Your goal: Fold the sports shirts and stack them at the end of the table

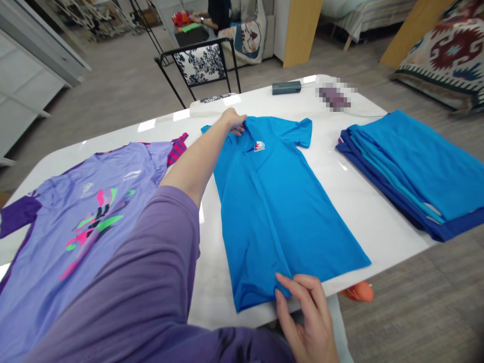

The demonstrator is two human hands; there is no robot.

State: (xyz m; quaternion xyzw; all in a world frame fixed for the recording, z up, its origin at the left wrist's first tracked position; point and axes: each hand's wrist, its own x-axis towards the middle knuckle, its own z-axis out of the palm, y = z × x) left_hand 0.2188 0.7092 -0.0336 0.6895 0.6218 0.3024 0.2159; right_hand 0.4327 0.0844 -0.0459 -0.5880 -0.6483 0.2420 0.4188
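A bright blue short-sleeved T-shirt (272,201) with a small red and white chest emblem lies face up on the white table. My left hand (233,121) reaches to its collar and grips the cloth there; my forearm covers part of the shirt's left side. At the bottom hem, my right hand (308,312) has thumb and forefinger closed on the edge of the cloth. A soft ridge runs down the shirt's front between the two hands. Beside it on the left lies a lilac T-shirt (109,176) with a colourful print, spread out and partly behind my arm.
Folded blue garments (419,166) are stacked at the table's right edge. A dark grey box-shaped object (286,87) and a blurred purplish item (335,97) lie at the far side. Beyond the white table (321,106) stand a patterned chair (202,64) and a seated person (217,15).
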